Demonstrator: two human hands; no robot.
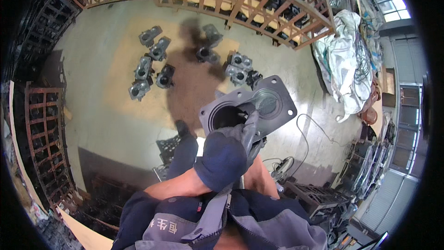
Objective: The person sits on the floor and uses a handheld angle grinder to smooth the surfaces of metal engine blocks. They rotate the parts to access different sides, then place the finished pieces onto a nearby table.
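Observation:
A grey metal casting (pixel 277 115) with a flat flange, bolt holes and two round openings is raised before me, tilted. My left hand (pixel 238 136), in a dark glove with a blue cuff, is closed against its near edge. Its fingers reach over the wall between the openings. A small pale tip shows by the fingers inside the left opening; I cannot make out what it is. My right forearm rises under the casting's near side. The casting and the left glove hide most of my right hand (pixel 259 144), so its fingers do not show.
Similar castings (pixel 142 68) stand on the floor ahead, in groups left and right. A slatted rusty rack (pixel 249 7) with dark parts lies beyond them. A metal crate (pixel 44 125) is at left, white sacks (pixel 344 60) at right. A dark cord (pixel 307 141) trails across the floor.

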